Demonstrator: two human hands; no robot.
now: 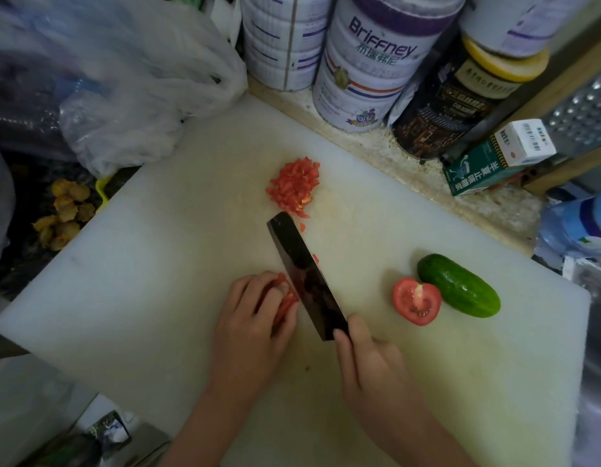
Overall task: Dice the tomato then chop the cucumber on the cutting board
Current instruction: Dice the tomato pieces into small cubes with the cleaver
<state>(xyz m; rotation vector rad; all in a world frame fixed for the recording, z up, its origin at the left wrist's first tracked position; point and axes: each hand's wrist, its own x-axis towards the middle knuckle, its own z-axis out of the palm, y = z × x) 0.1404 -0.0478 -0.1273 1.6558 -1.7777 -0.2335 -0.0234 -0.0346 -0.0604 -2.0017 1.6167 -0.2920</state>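
Left hand (pixel 255 318) pins red tomato strips (pixel 285 303) on the white plastic cutting board (pixel 141 281); right hand (pixel 370 362) grips the dark cleaver (pixel 304 271) beside them

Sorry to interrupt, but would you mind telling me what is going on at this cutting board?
A person is dicing tomato on the white cutting board. The left hand holds a tomato piece down while the right hand grips a cleaver, its blade beside those fingers. A pile of diced tomato lies farther back; a tomato half and an uncut cucumber wait on the right.
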